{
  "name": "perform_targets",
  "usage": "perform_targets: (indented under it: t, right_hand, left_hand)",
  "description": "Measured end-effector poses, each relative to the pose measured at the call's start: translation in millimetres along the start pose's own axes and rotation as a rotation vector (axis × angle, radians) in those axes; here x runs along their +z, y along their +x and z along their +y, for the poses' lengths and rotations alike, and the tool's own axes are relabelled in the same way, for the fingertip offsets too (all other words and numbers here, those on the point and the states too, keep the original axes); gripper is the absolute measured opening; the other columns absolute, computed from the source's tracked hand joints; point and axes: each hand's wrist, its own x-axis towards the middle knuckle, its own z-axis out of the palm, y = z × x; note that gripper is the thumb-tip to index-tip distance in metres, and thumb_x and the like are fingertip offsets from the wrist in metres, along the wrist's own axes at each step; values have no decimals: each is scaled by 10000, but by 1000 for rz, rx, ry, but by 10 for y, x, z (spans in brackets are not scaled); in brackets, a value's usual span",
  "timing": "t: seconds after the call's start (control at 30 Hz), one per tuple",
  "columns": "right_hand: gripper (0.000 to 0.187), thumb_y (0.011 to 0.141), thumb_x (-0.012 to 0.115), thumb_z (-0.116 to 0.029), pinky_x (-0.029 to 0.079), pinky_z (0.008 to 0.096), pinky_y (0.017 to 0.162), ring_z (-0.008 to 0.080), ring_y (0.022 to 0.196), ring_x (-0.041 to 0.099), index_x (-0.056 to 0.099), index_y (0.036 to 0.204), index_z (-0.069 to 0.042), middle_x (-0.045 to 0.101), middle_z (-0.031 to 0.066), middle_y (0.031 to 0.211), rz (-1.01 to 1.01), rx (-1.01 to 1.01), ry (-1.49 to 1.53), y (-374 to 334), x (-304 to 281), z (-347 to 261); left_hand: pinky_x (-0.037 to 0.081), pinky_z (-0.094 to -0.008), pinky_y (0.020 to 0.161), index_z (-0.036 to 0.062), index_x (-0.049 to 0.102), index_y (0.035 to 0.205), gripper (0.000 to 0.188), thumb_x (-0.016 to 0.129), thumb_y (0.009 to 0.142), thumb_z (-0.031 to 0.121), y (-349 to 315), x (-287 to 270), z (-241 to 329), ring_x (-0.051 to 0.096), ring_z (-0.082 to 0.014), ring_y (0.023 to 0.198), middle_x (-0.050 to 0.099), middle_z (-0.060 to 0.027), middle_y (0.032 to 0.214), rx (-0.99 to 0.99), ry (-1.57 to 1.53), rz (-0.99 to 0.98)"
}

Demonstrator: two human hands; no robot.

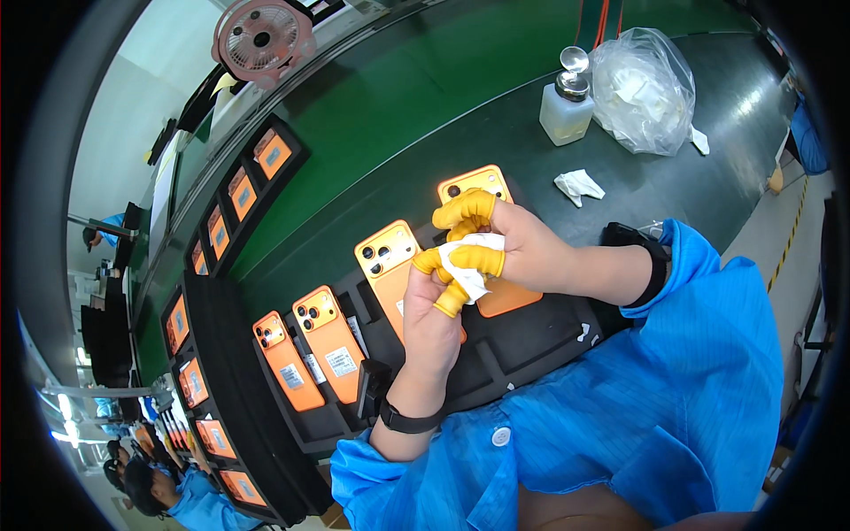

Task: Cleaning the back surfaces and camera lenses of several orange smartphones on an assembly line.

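Both my hands meet above a black foam tray (482, 367), their fingertips covered with yellow finger cots. Between them is a crumpled white wipe (474, 276). My left hand (431, 314) pinches it from the near left side, and my right hand (518, 243) grips it from the right. Under and around the hands lie orange phones with camera bumps: one phone (387, 252) just left of my left hand, another (509, 299) partly hidden beneath my right hand. Farther left in the tray rest two more, a phone (328, 341) and a phone (289, 363), each with a white label.
A pump bottle (567, 111) with its metal lid raised stands at the back right, beside a clear bag (645, 93) of white wipes. A loose wipe (580, 186) lies on the green table. Black trays (257, 425) of orange phones line the left; a pink fan (263, 40) stands behind.
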Motion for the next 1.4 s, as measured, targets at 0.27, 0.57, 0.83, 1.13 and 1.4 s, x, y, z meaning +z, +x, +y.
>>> perform_targets:
  t: [0.27, 0.57, 0.83, 1.13, 1.4]
  right_hand:
    - [271, 798, 591, -247, 436, 329, 751, 266, 851, 533, 610, 1006, -75, 527, 126, 952, -144, -458, -555, -11, -65, -41]
    - [180, 738, 628, -124, 455, 343, 681, 287, 764, 570, 619, 898, -43, 598, 105, 861, -308, -429, -894, 0, -616, -574]
    - [189, 717, 637, -150, 456, 347, 650, 276, 737, 557, 598, 870, -45, 555, 98, 778, 554, -293, -1516, 189, -1696, -615]
    - [200, 725, 624, -189, 450, 351, 699, 265, 789, 555, 633, 855, -37, 536, 105, 843, 449, -76, -1680, 235, -1757, -530]
    - [177, 686, 655, -116, 452, 334, 655, 242, 720, 557, 643, 853, -56, 555, 77, 815, 163, -506, -1366, 481, -893, -436]
  left_hand:
    - [401, -275, 863, 44, 424, 1140, 345, 553, 824, 91, -33, 49, 24, 510, -157, 1014, 524, -69, 1096, -11, 96, 117]
    - [457, -332, 696, 23, 515, 994, 438, 740, 626, 99, -190, 28, 291, 541, -232, 799, 557, -102, 873, 7, 1211, -66]
    - [388, -386, 785, 1, 568, 989, 348, 650, 662, 85, -401, -64, 51, 491, -292, 873, 573, -113, 865, 308, 1733, -275]
    - [260, -479, 953, 60, 548, 1074, 381, 615, 710, 151, -419, -37, 53, 438, -289, 1073, 508, -115, 1116, 245, 1715, -352]
    - [227, -497, 971, 58, 473, 1183, 581, 581, 736, 414, -444, -14, 24, 351, -297, 1185, 401, -142, 1268, 119, 1721, -512]
